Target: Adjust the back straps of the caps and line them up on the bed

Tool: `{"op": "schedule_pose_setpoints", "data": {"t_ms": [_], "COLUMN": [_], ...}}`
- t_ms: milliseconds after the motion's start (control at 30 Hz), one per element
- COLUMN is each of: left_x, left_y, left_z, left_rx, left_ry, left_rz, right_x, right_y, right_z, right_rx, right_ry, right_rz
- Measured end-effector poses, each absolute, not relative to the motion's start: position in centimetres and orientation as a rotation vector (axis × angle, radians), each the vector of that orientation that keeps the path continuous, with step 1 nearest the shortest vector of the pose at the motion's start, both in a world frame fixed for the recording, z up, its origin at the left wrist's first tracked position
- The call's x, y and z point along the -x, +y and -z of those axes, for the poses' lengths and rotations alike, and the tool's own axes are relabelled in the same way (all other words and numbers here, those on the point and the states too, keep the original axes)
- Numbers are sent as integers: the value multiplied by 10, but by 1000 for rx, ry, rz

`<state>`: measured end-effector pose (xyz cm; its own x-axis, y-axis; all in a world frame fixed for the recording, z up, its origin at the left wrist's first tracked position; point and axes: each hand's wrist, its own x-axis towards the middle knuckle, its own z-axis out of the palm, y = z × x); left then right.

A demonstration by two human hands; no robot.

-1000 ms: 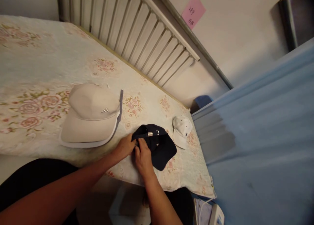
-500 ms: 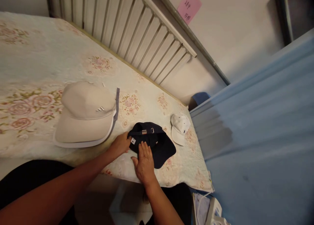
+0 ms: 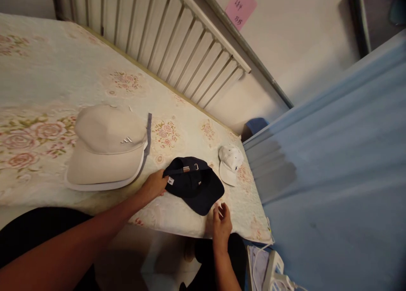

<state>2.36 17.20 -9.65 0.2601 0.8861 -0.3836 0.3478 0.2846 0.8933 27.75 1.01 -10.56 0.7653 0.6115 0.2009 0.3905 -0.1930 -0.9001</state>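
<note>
A dark navy baseball cap (image 3: 203,193) lies on the flowered bedspread with its inside facing up, showing a white label and a strap with a metal buckle. My left hand (image 3: 155,185) grips the cap's edge at its left side, close to the label. Just off the brim, at its lower right, my right hand (image 3: 222,223) hovers with fingers curled loosely apart and nothing in them. To the left sits a beige cap (image 3: 106,147) with a striped logo, resting over a white-edged one. A small white cap (image 3: 231,162) lies beyond the dark cap.
The flowered bedspread (image 3: 177,100) runs up to a pale slatted radiator (image 3: 152,37) along the wall. A blue curtain (image 3: 317,168) hangs at the right. Near the bed's lower right corner is a white power strip (image 3: 274,267) with cables. A pink note (image 3: 240,6) is on the wall.
My right hand has left the inside of the dark cap and moved right, past the brim. My left hand keeps its grip on the cap's edge.
</note>
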Motion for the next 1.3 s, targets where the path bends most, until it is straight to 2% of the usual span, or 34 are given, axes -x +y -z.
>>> {"op": "schedule_pose_setpoints", "data": {"t_ms": [233, 400, 733, 1100, 1167, 1300], "left_x": [-22, -18, -19, 4, 6, -1], "left_y": [175, 176, 174, 162, 160, 160], "left_z": [91, 82, 83, 62, 60, 59], "left_rx": [-1272, -1231, -1218, -1330, -1315, -1113], "left_ry": [1322, 1341, 1258, 809, 586, 324], "left_rz": [-595, -636, -593, -63, -108, -424], "right_x": [-293, -276, -273, -257, -248, -217], "right_y": [43, 47, 57, 55, 53, 47], "right_z": [99, 79, 14, -23, -29, -44], "right_rx": [1548, 1458, 1493, 1569, 1590, 1536], "right_ry": [-597, -608, -693, -781, -832, -1077], "right_rz": [-735, -832, -401, -77, 8, 303]}}
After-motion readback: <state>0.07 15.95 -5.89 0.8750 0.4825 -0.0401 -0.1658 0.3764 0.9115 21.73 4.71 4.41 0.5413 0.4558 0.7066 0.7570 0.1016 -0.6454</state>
